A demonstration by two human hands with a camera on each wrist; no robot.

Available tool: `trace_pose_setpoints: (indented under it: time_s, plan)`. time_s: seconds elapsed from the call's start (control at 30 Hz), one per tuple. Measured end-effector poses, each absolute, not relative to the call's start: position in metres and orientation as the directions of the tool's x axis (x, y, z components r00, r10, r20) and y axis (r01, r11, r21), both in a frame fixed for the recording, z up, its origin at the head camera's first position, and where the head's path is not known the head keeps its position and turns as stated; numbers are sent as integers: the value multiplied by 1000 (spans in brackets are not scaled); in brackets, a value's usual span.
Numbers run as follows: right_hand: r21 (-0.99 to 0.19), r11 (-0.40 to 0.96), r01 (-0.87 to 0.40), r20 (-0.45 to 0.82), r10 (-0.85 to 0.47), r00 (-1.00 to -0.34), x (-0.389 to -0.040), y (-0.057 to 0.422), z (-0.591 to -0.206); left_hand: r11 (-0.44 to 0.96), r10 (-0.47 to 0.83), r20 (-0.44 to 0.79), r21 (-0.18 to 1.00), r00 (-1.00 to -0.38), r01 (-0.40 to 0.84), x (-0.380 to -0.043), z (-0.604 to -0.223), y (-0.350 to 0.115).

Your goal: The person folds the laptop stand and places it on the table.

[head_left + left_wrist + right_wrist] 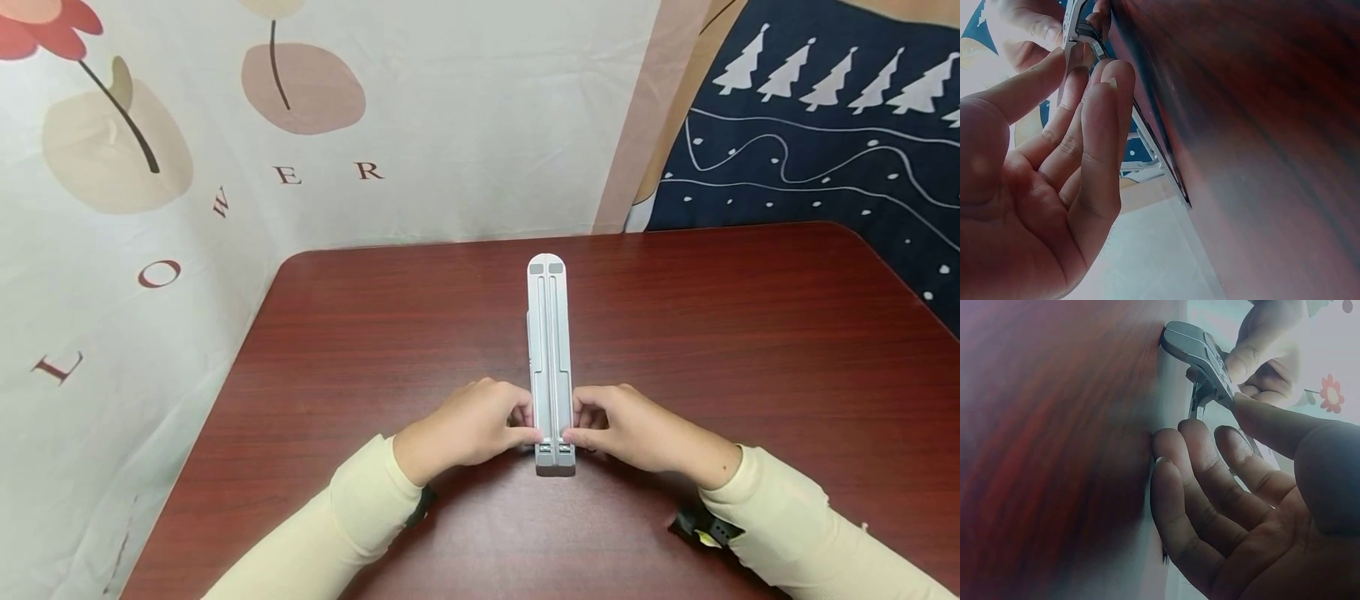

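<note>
A silver folding laptop stand, its two long rails lying side by side, stands on the table and points away from me. At its near end, my left hand pinches the left rail, thumb on top and fingers at the side. From the other side my right hand pinches the right rail in the same way. The left wrist view shows the stand's thin lower legs running close along the tabletop, beyond the curled left fingers. In the right wrist view the stand's rounded near end sits at the table surface.
The dark red wood table has rounded far corners. Behind it hangs a pale cloth with flower prints and letters. A navy cloth with white trees hangs at the right. Dark straps show under the cuffs.
</note>
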State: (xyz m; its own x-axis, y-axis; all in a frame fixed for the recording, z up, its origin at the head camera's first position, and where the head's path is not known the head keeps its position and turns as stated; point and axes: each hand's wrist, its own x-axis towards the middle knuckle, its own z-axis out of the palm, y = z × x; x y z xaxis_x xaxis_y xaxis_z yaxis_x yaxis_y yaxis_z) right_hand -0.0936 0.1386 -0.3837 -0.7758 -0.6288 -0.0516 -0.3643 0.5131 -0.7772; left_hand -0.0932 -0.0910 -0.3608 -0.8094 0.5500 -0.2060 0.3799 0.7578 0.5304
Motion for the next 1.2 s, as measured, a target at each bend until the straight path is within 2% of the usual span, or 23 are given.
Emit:
trace_pose_setpoints:
  time_s: [0.4, 0.7, 1.2]
  plan:
    - [-763, 522, -382, -35, -623, -782, -94, 140, -383, 770, 545, -193, 501, -816, 396, -93, -359, -90]
    - [-765, 513, -388, -35, -635, -772, -92, 141, -384, 787, 547, -149, 429, -824, 444, -89, -358, -90]
    - [-759, 494, -424, -58, -700, -711, -94, 145, -382, 840, 465, -57, 343, -883, 421, -90, -357, -86]
